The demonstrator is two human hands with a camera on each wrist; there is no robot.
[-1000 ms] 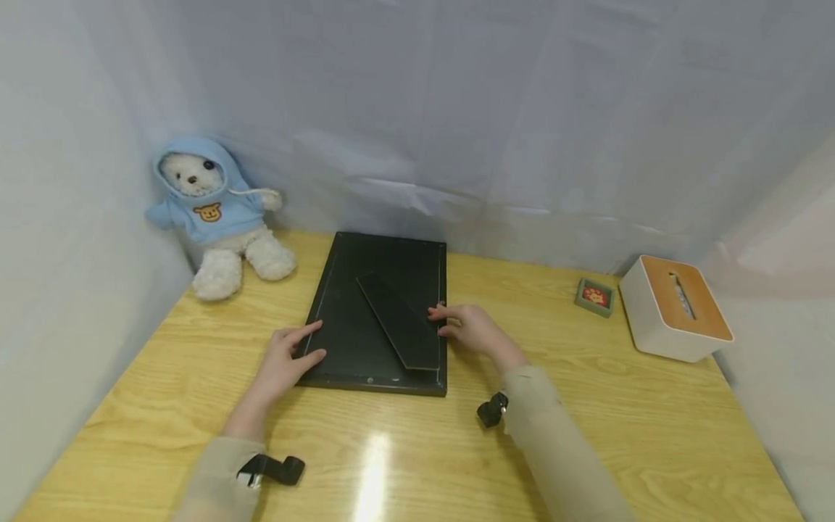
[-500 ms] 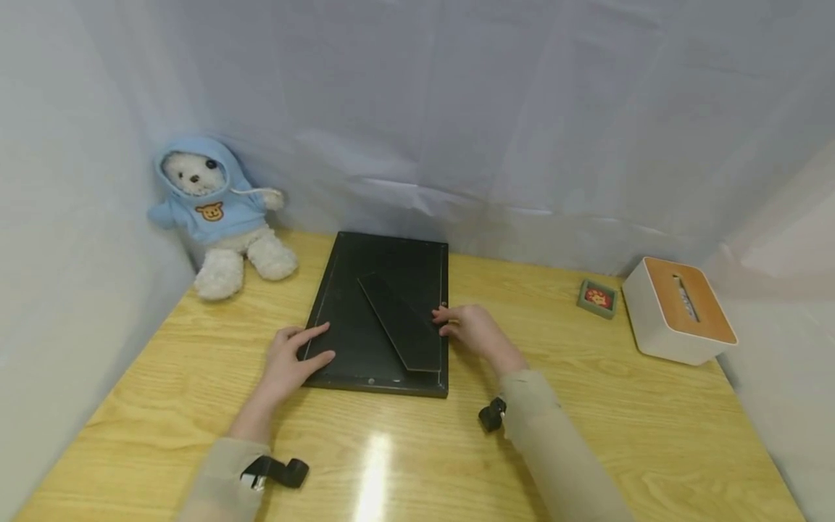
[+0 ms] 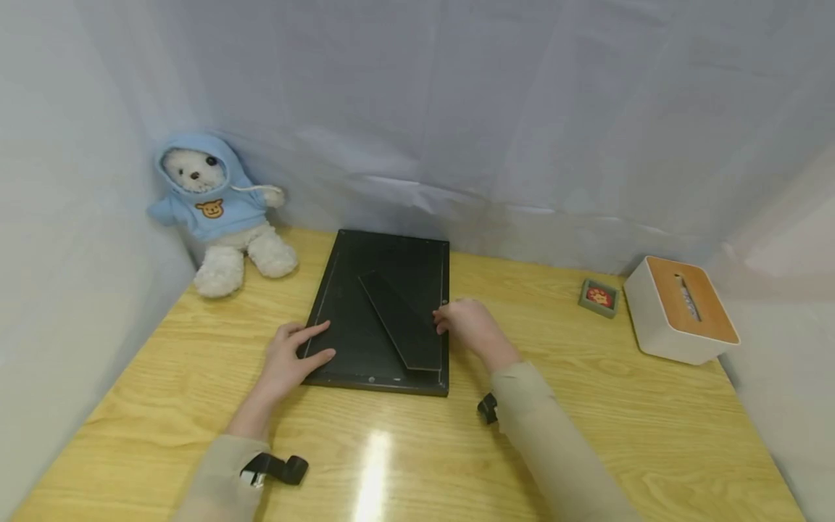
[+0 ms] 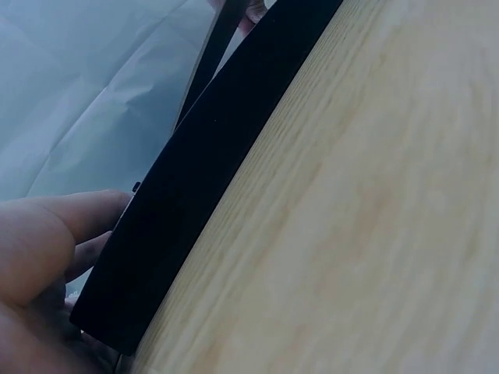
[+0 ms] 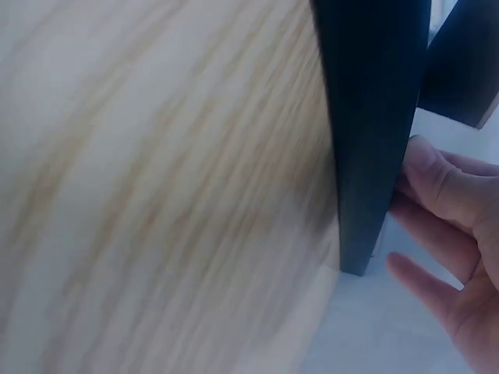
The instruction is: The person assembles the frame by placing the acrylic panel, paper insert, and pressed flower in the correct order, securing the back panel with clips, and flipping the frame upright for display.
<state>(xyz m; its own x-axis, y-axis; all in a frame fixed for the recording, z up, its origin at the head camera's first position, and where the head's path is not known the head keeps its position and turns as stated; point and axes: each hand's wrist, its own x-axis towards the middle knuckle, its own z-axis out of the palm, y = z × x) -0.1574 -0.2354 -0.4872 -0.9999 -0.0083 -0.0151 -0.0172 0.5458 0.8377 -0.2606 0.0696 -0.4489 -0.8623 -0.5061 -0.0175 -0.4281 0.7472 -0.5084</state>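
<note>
A black picture frame [image 3: 349, 304] lies face down on the table in the head view. Its stand leg [image 3: 401, 326] slants across the back. At the near left edge my left hand [image 3: 287, 362] rests with thumb and forefinger spread, tips on the frame's back. My right hand [image 3: 471, 325] is at the right edge beside the leg, its fingers bent in and pinching at the rim. In the right wrist view that hand's thumb [image 5: 427, 160] presses near the frame's side [image 5: 370, 140]. What small part lies under those fingertips is hidden.
A white plush toy [image 3: 218, 210] in a blue hoodie sits at the back left against the curtain [image 3: 470, 109]. On the right of the wooden table [image 3: 574, 399] stand a small green tray [image 3: 587, 307] and a white tissue box [image 3: 659, 326] with a wood-look top.
My right hand has turned slightly and its fingers have drawn in at the frame's right edge. Since the first frame, my left fingertips have shifted slightly inward; the frame stays put.
</note>
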